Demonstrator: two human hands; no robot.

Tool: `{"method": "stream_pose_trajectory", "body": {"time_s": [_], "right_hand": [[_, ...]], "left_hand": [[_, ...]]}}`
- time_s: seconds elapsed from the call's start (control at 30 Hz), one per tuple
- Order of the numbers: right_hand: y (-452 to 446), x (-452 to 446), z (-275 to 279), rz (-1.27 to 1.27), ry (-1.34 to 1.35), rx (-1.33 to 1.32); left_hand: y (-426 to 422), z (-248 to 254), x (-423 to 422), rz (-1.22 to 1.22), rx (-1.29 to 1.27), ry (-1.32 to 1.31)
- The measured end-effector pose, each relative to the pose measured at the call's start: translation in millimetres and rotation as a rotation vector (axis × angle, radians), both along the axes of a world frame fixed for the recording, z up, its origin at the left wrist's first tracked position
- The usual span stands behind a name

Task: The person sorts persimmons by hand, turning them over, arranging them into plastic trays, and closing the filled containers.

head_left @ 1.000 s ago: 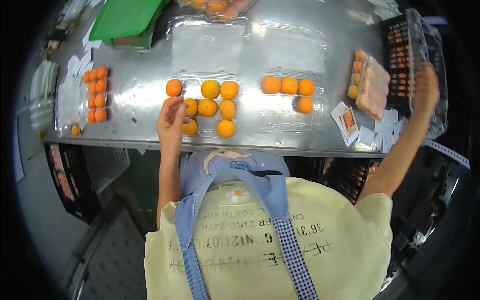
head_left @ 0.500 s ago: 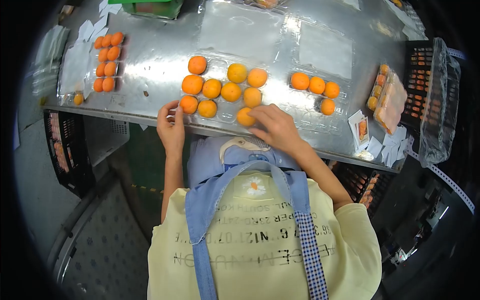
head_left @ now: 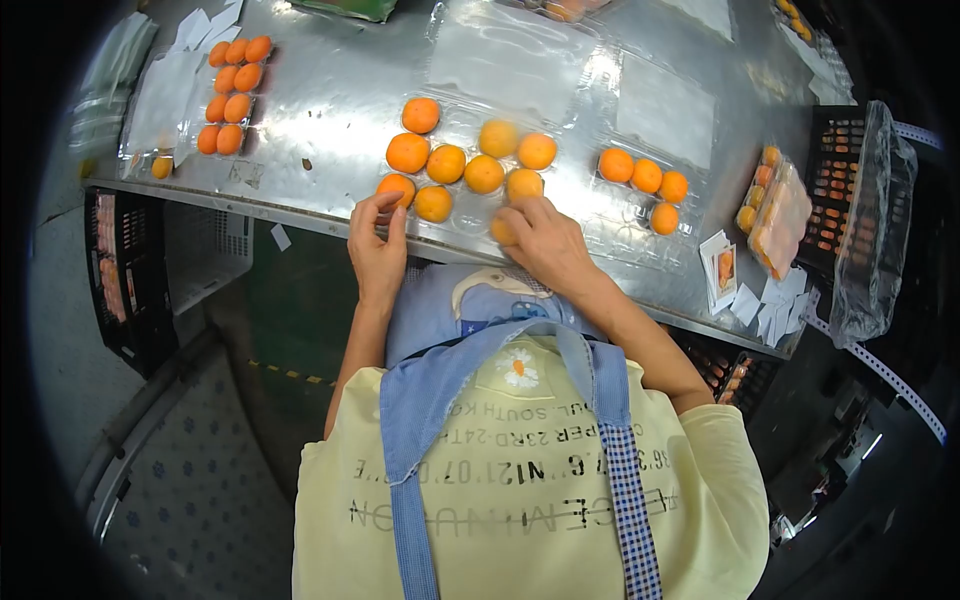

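In front of me a clear plastic tray (head_left: 465,213) holds several oranges in its cups, with a slightly blurred one (head_left: 498,138) in the far row. My left hand (head_left: 378,245) is at the tray's near left corner, thumb and fingers apart, with its fingertips against the corner orange (head_left: 397,187). My right hand (head_left: 548,245) is over the near right corner, its fingers closed around an orange (head_left: 503,232) that they partly hide. Just beyond those fingers sits another orange (head_left: 524,184).
To the right, an open clear tray (head_left: 640,245) holds several oranges. A filled pack (head_left: 238,95) stands at the left beside paper slips. At the right are a stacked closed pack (head_left: 782,225), labels (head_left: 720,265) and a black crate (head_left: 835,180). The metal table's edge (head_left: 300,228) runs close to me.
The view has shifted, so the table appears moved. My right fingers have gone further over the near right orange, covering more of it. My left hand stays by the corner orange.
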State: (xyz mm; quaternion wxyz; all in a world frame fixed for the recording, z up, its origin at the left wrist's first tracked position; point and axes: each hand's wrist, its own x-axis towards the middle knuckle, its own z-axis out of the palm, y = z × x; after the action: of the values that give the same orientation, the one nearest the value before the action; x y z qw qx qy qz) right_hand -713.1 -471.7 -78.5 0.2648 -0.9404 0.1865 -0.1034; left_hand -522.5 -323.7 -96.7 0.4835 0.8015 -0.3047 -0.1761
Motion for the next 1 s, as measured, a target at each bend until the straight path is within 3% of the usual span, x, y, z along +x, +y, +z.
{"method": "stream_pose_trajectory", "body": {"time_s": [0.23,0.33,0.43,0.5,0.63,0.7,1.0], "right_hand": [[-2.9,-10.4,-7.8,-0.090,-0.084,0.138],[0.0,-20.0,-8.6,-0.329,-0.041,0.678],[5.7,-15.8,-0.7,-0.408,-0.428,1.123],[4.8,-16.7,7.4,-0.385,-0.447,1.125],[-2.7,-25.1,22.6,-0.368,-0.289,0.994],[-6.2,-26.2,26.7,-0.330,-0.357,0.882],[-10.1,-31.2,44.2,-0.319,-0.248,0.601]], "left_hand": [[-6.4,14.5,-7.0,-0.030,-0.082,0.027],[-18.2,24.3,-22.4,-0.113,-0.157,0.320],[-33.6,29.3,-40.1,-0.311,-0.180,0.871],[-46.5,38.9,-48.4,-0.377,-0.168,1.167],[-58.0,47.0,-54.2,-0.401,-0.158,1.417],[-61.6,44.4,-51.5,-0.380,-0.174,1.589],[-69.9,48.2,-63.7,-0.396,-0.065,1.600]]}}
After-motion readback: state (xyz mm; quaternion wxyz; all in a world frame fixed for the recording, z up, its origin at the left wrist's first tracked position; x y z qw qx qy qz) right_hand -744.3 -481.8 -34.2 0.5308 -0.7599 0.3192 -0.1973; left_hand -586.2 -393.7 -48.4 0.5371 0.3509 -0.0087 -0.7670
